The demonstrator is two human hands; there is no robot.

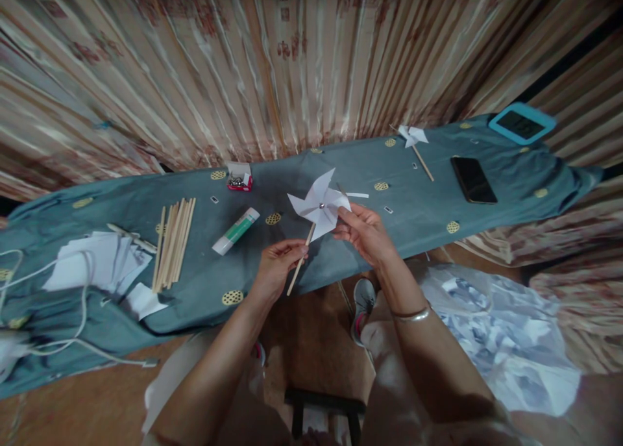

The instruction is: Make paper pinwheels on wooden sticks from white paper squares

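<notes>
Over the middle of the cloth-covered table, a white paper pinwheel (318, 196) is held up with a metal pin head at its centre. My left hand (285, 261) pinches its thin wooden stick (296, 276) between thumb and fingers. At the pinwheel's right side, my right hand (363, 232) is closed on a paper blade, thumb in front; the other fingertips are partly hidden. A narrow white paper strip (359, 195) shows just beyond the right hand. Left of my left hand lies a green and white glue stick (236, 232).
A small red box of pins (239, 178) stands at the back. Several wooden sticks (172, 245), paper sheets (97, 261) and a white cable (84, 303) lie left. Another pinwheel (413, 136), a phone (474, 180) and a blue-framed device (522, 124) lie right. A plastic bag (506, 335) sits below.
</notes>
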